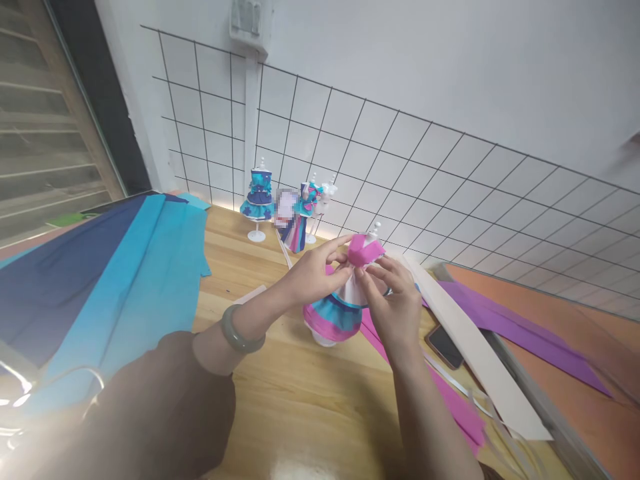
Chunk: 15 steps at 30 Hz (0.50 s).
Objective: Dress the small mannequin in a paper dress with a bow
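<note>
A miniature dress form wears a small dress [333, 313] with a pink top and a flared skirt in white, blue and pink layers. My left hand [317, 272] grips the dress at the waist from the left, thumb and fingers closed on the material. From the right, my right hand [397, 293] pinches the waist with its thumb and bent fingers. The form's white neck knob [375, 230] sticks out above the pink top. Parts of the waist and the skirt's right side are hidden behind my fingers.
Farther back stand a dress form in blue [261, 197] and smaller dressed forms [311, 200] by a black wire grid [365, 133]. Blue sheets [155, 267] cover the left. To the right lie a phone [444, 347], a white strip [480, 353], purple material [525, 333] and pink material [457, 407].
</note>
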Each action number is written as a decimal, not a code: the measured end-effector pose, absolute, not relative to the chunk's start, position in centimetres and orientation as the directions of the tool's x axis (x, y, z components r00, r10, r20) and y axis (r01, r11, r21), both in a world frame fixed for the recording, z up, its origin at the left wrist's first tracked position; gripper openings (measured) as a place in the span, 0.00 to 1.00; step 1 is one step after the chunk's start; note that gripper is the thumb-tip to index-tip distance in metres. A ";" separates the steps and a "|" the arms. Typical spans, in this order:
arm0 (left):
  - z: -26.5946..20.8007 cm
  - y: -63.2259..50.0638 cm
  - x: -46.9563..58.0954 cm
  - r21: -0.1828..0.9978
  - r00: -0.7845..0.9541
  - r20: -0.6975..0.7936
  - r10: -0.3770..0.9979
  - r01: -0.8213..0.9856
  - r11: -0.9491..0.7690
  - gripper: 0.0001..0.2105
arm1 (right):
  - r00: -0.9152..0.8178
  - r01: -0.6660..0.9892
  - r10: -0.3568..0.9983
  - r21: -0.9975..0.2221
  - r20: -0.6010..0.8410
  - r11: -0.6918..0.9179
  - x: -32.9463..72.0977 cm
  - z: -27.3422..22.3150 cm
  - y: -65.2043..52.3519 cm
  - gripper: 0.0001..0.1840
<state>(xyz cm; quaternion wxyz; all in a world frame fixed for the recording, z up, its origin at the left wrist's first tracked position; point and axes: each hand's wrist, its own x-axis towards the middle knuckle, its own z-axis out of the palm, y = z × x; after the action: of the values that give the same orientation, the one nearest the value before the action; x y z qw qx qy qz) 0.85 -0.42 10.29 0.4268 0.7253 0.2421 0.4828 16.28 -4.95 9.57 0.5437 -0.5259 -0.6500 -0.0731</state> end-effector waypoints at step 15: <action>10.0 1.4 -0.7 0.910 0.534 0.403 0.743 -0.151 -0.385 0.38 | 0.059 0.640 0.768 -0.615 0.638 0.461 16.3 10.6 -5.7 0.10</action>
<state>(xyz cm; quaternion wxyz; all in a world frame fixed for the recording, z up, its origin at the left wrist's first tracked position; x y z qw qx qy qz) -0.74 1.39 10.02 0.5135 0.7093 0.2089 0.4353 16.31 -5.66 10.58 0.5141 -0.5152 -0.6830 0.0623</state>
